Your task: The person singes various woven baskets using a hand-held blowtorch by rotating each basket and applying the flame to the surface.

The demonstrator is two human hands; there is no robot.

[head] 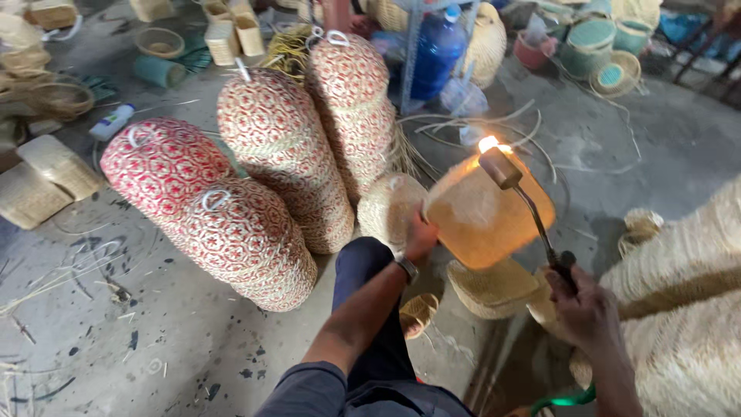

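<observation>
Woven basket (482, 220) gripped at edge by my left hand (421, 235); right hand (583, 305) clenches lit torch (509, 174), flame licking rim; singeing looks underway, stacked red-patterned baskets (270, 170) sit nearby.

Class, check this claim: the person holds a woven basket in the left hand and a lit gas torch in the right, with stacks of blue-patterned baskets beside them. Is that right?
Not quite. The head view shows the stacked baskets are red-patterned, not blue. The rest stands: the left hand holds the woven basket, and the right hand holds the lit torch.

Basket workshop: stacked woven baskets (270, 147)
</observation>
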